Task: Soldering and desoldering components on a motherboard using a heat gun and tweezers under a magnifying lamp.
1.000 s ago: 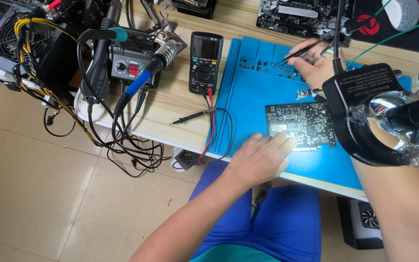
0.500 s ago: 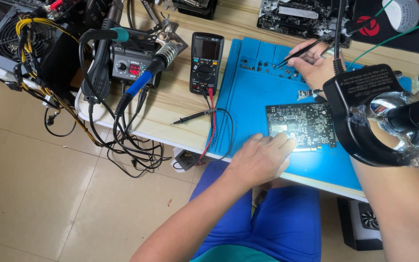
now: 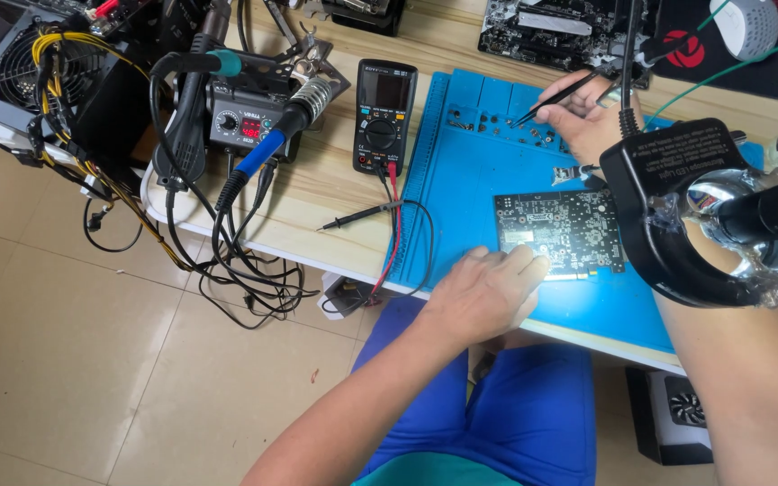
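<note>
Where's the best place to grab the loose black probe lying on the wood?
Grip the probe around its thicker black handle, near the lead end, coming from above. It lies flat on the table, pointed tip toward the soldering station, handle toward the blue mat. Mind the red lead beside it.

This is an electronics repair workshop — a wooden bench (image 3: 335, 193) carries a blue repair mat (image 3: 461, 180), a soldering station (image 3: 243, 121) with its iron, a multimeter (image 3: 384, 117) with probe leads, and a bare circuit board (image 3: 558, 229). More boards — one motherboard (image 3: 547, 27) at the back — plus a ring-lit magnifier lamp (image 3: 686, 216) and tangled cables (image 3: 245, 270) complete it.
</note>
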